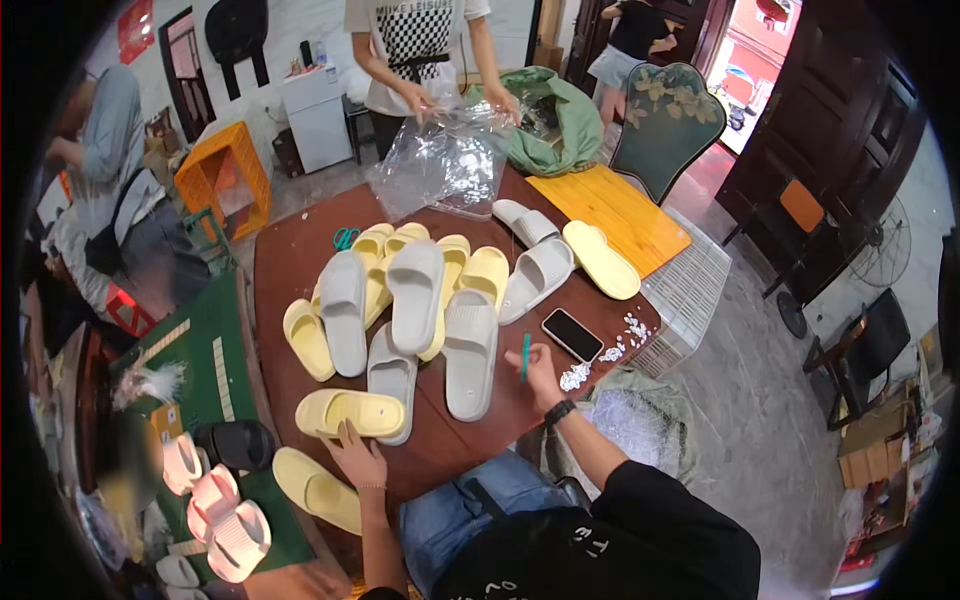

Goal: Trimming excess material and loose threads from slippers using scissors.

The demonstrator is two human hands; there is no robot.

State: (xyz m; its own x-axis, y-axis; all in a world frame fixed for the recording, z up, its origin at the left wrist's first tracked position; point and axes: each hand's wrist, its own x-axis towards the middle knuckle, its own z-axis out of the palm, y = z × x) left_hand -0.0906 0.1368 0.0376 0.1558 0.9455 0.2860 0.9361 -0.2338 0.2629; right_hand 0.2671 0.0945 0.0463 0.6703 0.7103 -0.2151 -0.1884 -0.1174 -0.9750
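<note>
Toward the front of the brown table, my left hand (358, 462) has its fingers on the near edge of a yellow slipper (365, 410). That slipper lies crosswise over the heel of a grey slipper (392, 375). My right hand (541, 378) is closed around a slim green tool (525, 357), its kind unclear, held upright beside another grey slipper (467, 365). A phone (573, 335) lies just beyond this hand, and small white pieces (576, 377) are scattered near the table's right edge. More grey and yellow slippers are piled across the table's middle.
Across the table, a person holds a clear plastic bag (440, 165). A green sack (560, 125) and a yellow board (620, 215) stand at the far right. Teal-handled scissors (346, 238) lie behind the pile. Pink slippers (238, 540) rest on the green surface at left.
</note>
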